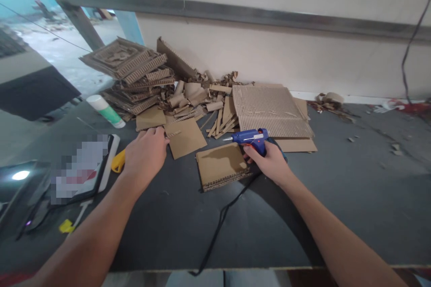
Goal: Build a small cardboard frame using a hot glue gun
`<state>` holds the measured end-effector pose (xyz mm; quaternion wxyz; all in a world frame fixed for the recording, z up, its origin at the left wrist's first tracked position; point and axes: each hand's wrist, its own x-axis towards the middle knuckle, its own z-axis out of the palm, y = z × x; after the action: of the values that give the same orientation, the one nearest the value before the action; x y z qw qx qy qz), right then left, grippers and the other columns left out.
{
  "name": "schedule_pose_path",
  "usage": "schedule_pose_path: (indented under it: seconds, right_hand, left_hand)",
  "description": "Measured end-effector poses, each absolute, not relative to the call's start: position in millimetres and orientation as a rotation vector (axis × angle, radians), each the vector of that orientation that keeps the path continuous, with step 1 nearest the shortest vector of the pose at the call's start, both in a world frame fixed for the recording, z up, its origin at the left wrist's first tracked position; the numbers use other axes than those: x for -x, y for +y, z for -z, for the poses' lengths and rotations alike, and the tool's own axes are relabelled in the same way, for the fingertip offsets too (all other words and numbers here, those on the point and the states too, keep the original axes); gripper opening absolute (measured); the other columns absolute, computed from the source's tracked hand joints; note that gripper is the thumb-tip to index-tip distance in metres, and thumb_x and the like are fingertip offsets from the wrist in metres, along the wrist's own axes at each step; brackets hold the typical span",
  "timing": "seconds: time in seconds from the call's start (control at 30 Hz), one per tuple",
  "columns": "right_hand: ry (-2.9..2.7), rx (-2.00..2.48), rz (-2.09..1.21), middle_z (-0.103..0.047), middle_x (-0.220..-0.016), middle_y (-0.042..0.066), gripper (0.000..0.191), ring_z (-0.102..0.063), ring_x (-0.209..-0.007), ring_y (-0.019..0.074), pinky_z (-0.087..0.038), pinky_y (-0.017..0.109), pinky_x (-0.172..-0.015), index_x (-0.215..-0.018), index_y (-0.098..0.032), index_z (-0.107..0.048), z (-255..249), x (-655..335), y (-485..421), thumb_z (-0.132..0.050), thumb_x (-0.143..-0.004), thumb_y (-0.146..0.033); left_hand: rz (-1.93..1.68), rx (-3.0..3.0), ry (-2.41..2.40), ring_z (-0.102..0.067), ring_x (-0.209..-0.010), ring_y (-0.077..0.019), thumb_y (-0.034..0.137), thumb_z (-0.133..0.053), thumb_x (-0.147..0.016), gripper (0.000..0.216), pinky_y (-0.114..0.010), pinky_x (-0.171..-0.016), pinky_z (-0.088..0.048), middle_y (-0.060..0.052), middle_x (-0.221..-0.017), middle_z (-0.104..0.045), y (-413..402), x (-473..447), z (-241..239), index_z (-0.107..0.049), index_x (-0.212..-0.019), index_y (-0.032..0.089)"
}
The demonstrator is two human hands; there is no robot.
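Note:
My right hand is closed around the handle of a blue glue gun, whose nozzle points left over the table. Just left of it lies a small stack of corrugated cardboard. My left hand reaches forward with its fingers pinched on a thin cardboard strip at the edge of a flat brown cardboard piece. The glue gun's black cord trails toward me across the dark table.
A heap of cardboard strips and rolls and a stack of layered cardboard sit against the wall. A large corrugated sheet lies behind the gun. A white and green bottle, a yellow cutter and a tablet are at left.

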<state>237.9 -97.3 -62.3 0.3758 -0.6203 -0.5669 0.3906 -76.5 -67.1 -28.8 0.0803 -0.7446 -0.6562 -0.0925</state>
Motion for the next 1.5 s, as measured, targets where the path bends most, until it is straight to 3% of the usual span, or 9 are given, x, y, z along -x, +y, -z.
schedule_pose_path:
  seconds: [0.17,0.3,0.47,0.57,0.7,0.93,1.13,1.33,1.5]
  right_hand:
    - [-1.439,1.549,-1.238,-0.058,-0.048,-0.001,0.040,-0.056,-0.042,0.0148,-0.046,0.024,-0.040,-0.089,-0.016,-0.060,57.4,-233.5,-102.4,-0.064,-0.082,-0.055]
    - [-1.501,1.569,-1.099,-0.062,-0.054,0.001,0.040,-0.052,-0.041,0.0111,-0.041,0.023,-0.040,-0.079,-0.017,-0.060,59.2,-236.5,-102.0,-0.063,-0.083,-0.056]
    - [-1.537,1.674,-0.907,-0.053,-0.044,-0.002,0.044,-0.049,-0.037,0.0121,-0.036,0.024,-0.039,-0.074,-0.020,-0.056,56.2,-236.4,-105.2,-0.059,-0.084,-0.063]
    - [-1.442,1.740,-0.934,-0.053,-0.042,-0.003,0.046,-0.047,-0.034,0.0119,-0.035,0.023,-0.036,-0.074,-0.021,-0.052,48.2,-231.3,-107.7,-0.063,-0.079,-0.066]
    - [-1.345,1.765,-0.940,-0.051,-0.039,-0.003,0.046,-0.043,-0.031,0.0113,-0.032,0.023,-0.033,-0.074,-0.021,-0.051,44.9,-229.0,-106.9,-0.067,-0.076,-0.065]
    - [-1.458,1.574,-0.883,-0.057,-0.053,-0.002,0.037,-0.050,-0.042,0.0117,-0.039,0.024,-0.043,-0.082,-0.019,-0.058,54.2,-239.9,-103.5,-0.059,-0.086,-0.056]
    - [-1.769,1.587,-0.462,-0.051,-0.057,-0.004,0.033,-0.046,-0.050,0.0112,-0.035,0.025,-0.048,-0.074,-0.021,-0.053,52.2,-231.3,-106.5,-0.063,-0.082,-0.051]
    - [-1.836,1.526,-0.297,-0.061,-0.067,-0.001,0.029,-0.052,-0.055,0.0131,-0.040,0.025,-0.053,-0.089,-0.019,-0.060,55.9,-222.2,-109.1,-0.066,-0.080,-0.046]
    - [-1.843,1.492,-0.121,-0.065,-0.075,0.004,0.032,-0.057,-0.062,0.0167,-0.043,0.029,-0.060,-0.093,-0.017,-0.063,56.2,-214.3,-110.3,-0.066,-0.080,-0.046]
  left_hand:
    - [-0.031,2.219,-1.967,-0.064,-0.099,-0.0346,0.014,-0.044,-0.091,0.025,-0.042,-0.077,-0.051,-0.015,-0.099,-0.068,-71.4,73.4,22.0,-0.062,-0.107,0.014]
    - [0.085,2.305,-1.874,-0.064,-0.100,-0.0310,0.015,-0.039,-0.093,0.028,-0.038,-0.078,-0.051,-0.016,-0.104,-0.064,-70.9,65.4,21.5,-0.061,-0.110,0.011]
    - [0.151,2.674,-1.954,-0.064,-0.105,-0.0292,0.026,-0.035,-0.098,0.031,-0.037,-0.082,-0.049,-0.013,-0.112,-0.064,-79.4,45.4,27.0,-0.061,-0.110,0.015]
    - [0.112,2.906,-2.044,-0.064,-0.101,-0.0310,0.053,-0.054,-0.090,0.043,-0.039,-0.081,-0.049,-0.011,-0.112,-0.066,-85.8,37.0,30.6,-0.060,-0.115,0.018]
    - [0.227,3.014,-2.057,-0.062,-0.105,-0.0313,0.056,-0.069,-0.078,0.055,-0.036,-0.082,-0.049,-0.011,-0.119,-0.063,-86.7,35.7,32.2,-0.061,-0.119,0.020]
    - [0.288,3.263,-1.900,-0.063,-0.107,-0.0293,0.046,-0.076,-0.076,0.048,-0.033,-0.083,-0.049,-0.007,-0.121,-0.064,-82.0,37.0,38.1,-0.065,-0.116,0.023]
    - [0.493,3.356,-1.911,-0.064,-0.106,-0.0284,0.039,-0.076,-0.075,0.041,-0.034,-0.086,-0.050,-0.005,-0.115,-0.069,-85.3,28.9,40.5,-0.067,-0.112,0.024]
    - [1.268,2.883,-2.478,-0.067,-0.103,-0.0253,0.051,-0.063,-0.083,0.037,-0.035,-0.091,-0.051,-0.009,-0.110,-0.073,-71.3,38.1,47.0,-0.064,-0.100,0.018]
    - [0.750,3.190,-2.364,-0.067,-0.102,-0.0264,0.054,-0.068,-0.076,0.043,-0.035,-0.092,-0.050,-0.007,-0.108,-0.073,-67.9,51.3,35.6,-0.067,-0.100,0.019]
